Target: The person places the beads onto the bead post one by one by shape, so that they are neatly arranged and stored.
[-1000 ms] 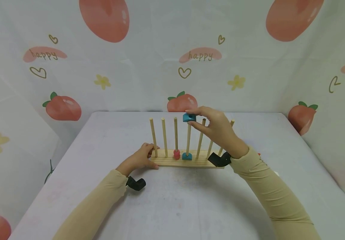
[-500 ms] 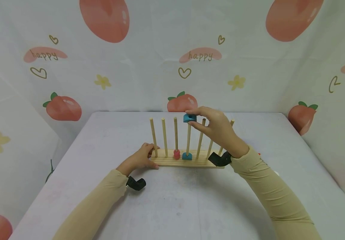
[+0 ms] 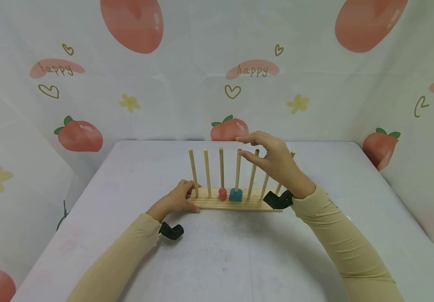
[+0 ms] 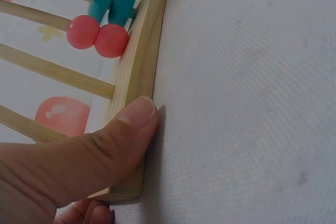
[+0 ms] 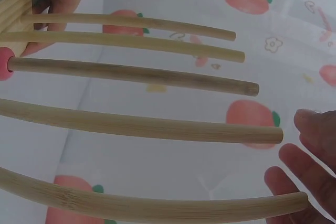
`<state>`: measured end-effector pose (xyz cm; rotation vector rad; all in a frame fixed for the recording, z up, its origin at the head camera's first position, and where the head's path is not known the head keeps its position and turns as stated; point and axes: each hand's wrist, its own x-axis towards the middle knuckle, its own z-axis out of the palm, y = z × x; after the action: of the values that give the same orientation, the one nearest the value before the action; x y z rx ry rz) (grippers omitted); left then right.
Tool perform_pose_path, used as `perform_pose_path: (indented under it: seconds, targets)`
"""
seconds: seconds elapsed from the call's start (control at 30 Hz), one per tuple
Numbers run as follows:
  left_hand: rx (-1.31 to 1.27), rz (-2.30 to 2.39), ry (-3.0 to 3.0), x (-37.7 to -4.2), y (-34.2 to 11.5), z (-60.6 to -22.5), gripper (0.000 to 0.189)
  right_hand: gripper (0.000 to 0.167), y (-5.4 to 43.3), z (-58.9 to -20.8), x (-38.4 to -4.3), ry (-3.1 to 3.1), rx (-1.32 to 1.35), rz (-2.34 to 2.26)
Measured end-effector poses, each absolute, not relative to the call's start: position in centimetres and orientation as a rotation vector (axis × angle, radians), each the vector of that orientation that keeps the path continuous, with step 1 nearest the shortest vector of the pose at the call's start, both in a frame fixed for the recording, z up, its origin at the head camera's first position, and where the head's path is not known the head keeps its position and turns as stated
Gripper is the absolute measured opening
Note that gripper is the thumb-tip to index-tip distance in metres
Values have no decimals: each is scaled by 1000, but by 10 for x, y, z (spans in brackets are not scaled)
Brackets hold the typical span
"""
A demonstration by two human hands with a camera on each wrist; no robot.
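A pale wooden base (image 3: 217,204) with several upright pegs stands mid-table. My left hand (image 3: 179,197) grips its left end, the thumb along the front edge in the left wrist view. Two round red beads (image 4: 98,36) are stacked on the third peg from the left. Beside them, two blue half-round beads (image 3: 236,195) sit stacked at the foot of the fourth peg (image 3: 238,170). My right hand (image 3: 271,155) is up by the top of that peg, thumb and fingers apart with nothing between them. In the right wrist view its fingers show beside the peg tips.
Behind my right forearm, small red and white items (image 3: 348,218) peek out, mostly hidden. A patterned cloth backdrop (image 3: 186,84) rises behind the table. The other pegs, such as the leftmost one (image 3: 193,173), stand bare and close together near my hands.
My right hand has let go of the blue bead, which has dropped down the fourth peg onto the other blue bead. My left hand has stayed put.
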<state>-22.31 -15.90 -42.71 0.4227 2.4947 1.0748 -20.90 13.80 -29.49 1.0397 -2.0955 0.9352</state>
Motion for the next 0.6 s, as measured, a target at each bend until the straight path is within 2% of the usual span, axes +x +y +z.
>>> perform_pose_path:
  seconds: [0.6]
  targets:
    - [414, 1053, 2507, -223, -158, -428, 74, 36, 161, -280, -199, -2053, 970, 1056]
